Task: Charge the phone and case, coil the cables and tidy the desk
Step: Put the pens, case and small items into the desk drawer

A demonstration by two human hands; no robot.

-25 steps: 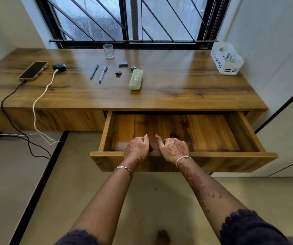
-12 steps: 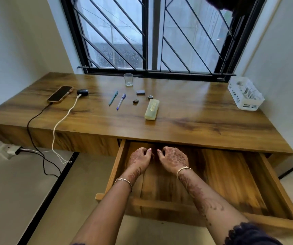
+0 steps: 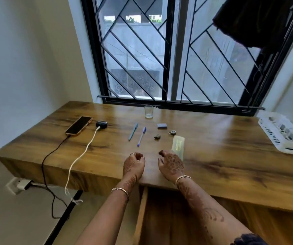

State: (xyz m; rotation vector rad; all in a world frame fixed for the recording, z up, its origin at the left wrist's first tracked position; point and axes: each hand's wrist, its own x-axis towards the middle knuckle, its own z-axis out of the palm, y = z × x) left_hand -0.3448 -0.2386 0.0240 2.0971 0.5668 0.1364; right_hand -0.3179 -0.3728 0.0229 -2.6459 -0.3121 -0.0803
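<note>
Both empty, fingers [image 3: 162,154] loosely curled: left hand [image 3: 133,164], right hand [image 3: 172,166] | pale green case [image 3: 178,145] just beyond right hand

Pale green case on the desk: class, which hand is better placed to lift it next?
Likely right. The right hand is beside the pale green case, relaxed and empty; the left hand is farther off, nearer the pens.

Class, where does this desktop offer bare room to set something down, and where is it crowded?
Bare: the stretch between the green case and the white basket. Crowded: the middle with pens and glass, and the left with phone and cables.
</note>
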